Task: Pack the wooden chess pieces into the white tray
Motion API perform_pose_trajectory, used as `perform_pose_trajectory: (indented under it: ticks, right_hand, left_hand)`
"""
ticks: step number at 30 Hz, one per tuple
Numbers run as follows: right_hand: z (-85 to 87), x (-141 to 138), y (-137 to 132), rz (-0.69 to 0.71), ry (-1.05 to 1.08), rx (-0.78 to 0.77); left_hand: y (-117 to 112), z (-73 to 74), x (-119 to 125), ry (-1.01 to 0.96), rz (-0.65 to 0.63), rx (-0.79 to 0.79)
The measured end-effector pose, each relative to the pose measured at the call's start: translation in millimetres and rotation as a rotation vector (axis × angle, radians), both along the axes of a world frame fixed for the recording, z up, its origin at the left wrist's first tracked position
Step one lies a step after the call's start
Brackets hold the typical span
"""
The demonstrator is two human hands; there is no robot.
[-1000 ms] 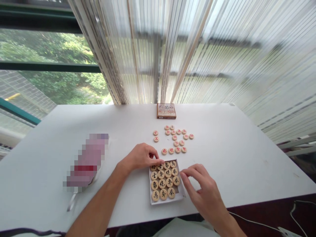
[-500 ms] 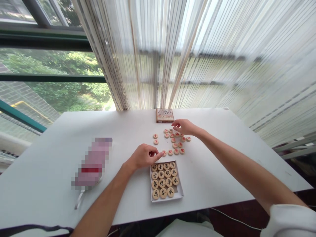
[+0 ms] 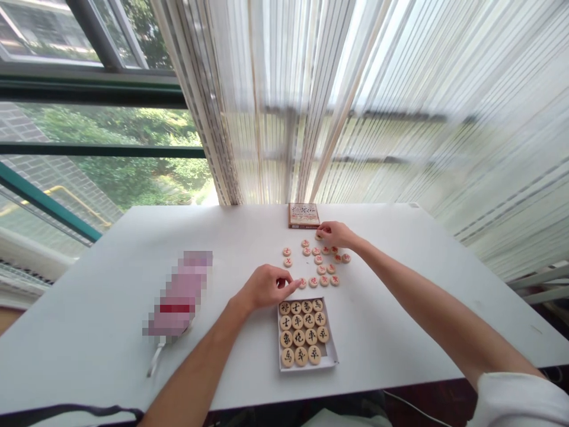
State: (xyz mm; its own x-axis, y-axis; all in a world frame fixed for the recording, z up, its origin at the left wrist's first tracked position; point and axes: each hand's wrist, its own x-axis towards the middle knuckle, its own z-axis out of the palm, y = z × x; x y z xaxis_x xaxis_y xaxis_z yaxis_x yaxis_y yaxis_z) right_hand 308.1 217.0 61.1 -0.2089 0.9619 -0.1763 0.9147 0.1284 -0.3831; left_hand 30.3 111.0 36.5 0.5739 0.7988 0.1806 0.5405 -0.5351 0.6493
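Observation:
My right hand (image 3: 336,234) pinches a round wooden Chinese chess piece (image 3: 319,236) between thumb and fingertips, just in front of the printed box. Its marking is mostly covered. My left hand (image 3: 268,286) rests on the table with curled fingers, a gap between them and the thumb. The thumb tip reaches the edge of a red-marked piece (image 3: 303,283), the leftmost of a short row. Below, a white tray (image 3: 332,360) holds rows of black-marked pieces (image 3: 299,338), with a gap at its front right corner.
Several red-marked pieces (image 3: 318,259) lie loosely between my hands. Two more (image 3: 287,261) sit apart at the left. A printed Chinese chess box (image 3: 304,214) lies at the back of the white table (image 3: 391,284). A blurred pink item (image 3: 180,293) is at the left. Curtains hang behind.
My right hand has closed on a chess piece and shifted it slightly away from the other pieces. My left hand stays by the same red piece. The whole view has tilted slightly.

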Motion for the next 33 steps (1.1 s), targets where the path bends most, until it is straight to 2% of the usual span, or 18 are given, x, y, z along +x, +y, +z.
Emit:
perform_pose_trajectory:
  ticks: [6,12,15,20,23,26,30,33]
  right_hand:
    - [-0.9,5,-3,0.060,0.020,0.025]
    - [8.4,6,-6,0.048,0.095,0.163]
    - [21.1,-1,-22,0.081,0.216,0.272]
    - [33.9,-30,-75,0.216,0.417,0.396]
    - [25.0,-45,-104,0.291,0.523,0.500]
    - [7.3,-53,-121,0.350,0.568,0.599]
    - [-12.9,-58,-131,0.340,0.603,0.665]
    - [-20.1,-60,-135,0.315,0.656,0.680]
  left_hand:
    - [0,-2.2,0,-0.041,0.010,-0.014]
    - [2,-3.8,0,-0.153,0.058,-0.058]
    - [4,-6.6,1,-0.244,0.074,-0.134]
    - [7,-12.3,5,-0.437,0.058,-0.335]
    - [7,-12.3,9,-0.558,0.055,-0.414]
    - [6,-10.7,13,-0.636,0.041,-0.474]
    - [2,-11.2,16,-0.677,0.021,-0.554]
    - [1,-13.1,18,-0.691,0.013,-0.590]
